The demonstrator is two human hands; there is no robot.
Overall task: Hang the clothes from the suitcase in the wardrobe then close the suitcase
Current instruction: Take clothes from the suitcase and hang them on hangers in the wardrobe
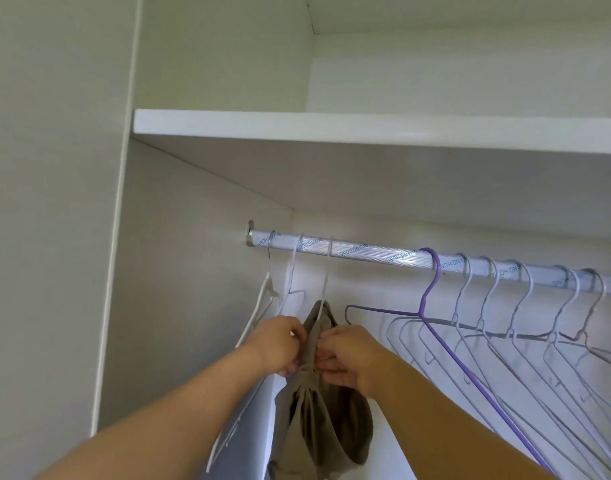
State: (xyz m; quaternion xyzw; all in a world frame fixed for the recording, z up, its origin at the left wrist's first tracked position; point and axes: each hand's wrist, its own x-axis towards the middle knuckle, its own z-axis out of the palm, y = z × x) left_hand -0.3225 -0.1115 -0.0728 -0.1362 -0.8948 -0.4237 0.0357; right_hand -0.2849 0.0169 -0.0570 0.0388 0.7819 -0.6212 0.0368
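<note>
Currently in hand: one khaki garment, hanging bunched from a white hanger. Its hook sits on the wardrobe rail, third from the bracket at the rail's left end.

- Left hand: fingers curled in against the left side of the gathered cloth, just below the hanger's neck, gripping it.
- Right hand: fingertips pinching the same gather from the right. Neither hand is spread open.
- Neighbours: a white garment on the hook just to the left. A purple hanger and a row of bare grey hangers run toward the rail's right end. A shelf sits above.
- Step, as judged: settling the cloth on its hanger before letting go.

Risks:
- The cloth is gathered at the neck rather than spread, so once released it may slide down one arm and drop.
- An upward nudge while adjusting could lift the hook off the rail.
- A sideways tug could drag the white garment's hanger along with it.

Not determinable:
- The hanger's arms are hidden under the fabric.
- The kind of garment cannot be told.
- Its lower part is cut off at the bottom edge.
- The left fingertips are hidden behind the cloth.
- The rail's right end is out of frame.
- The suitcase is not in view, so how many clothes remain is unknown.
</note>
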